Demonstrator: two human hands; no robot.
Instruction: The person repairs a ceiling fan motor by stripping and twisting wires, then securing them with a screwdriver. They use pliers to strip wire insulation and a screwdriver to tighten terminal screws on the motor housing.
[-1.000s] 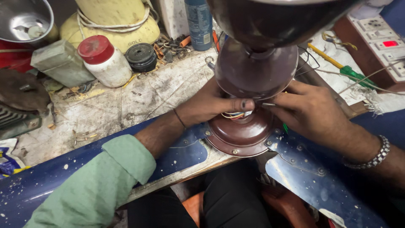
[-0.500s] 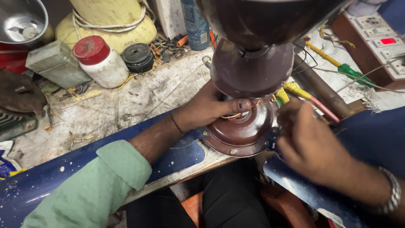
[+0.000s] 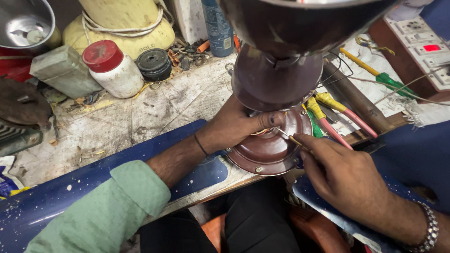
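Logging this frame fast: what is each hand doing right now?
Left hand: closed on the neck of the round maroon metal fan motor.
Right hand: closed, pinching a thin screwdriver, tip at the neck.

Left hand [image 3: 234, 129] on brown fan motor [image 3: 272, 150], right hand [image 3: 347, 175] with thin screwdriver [image 3: 288, 137] at its hub.

Brown fan motor cover [image 3: 269, 152] — round, flat on bench; thin screwdriver [image 3: 287, 137] touching.
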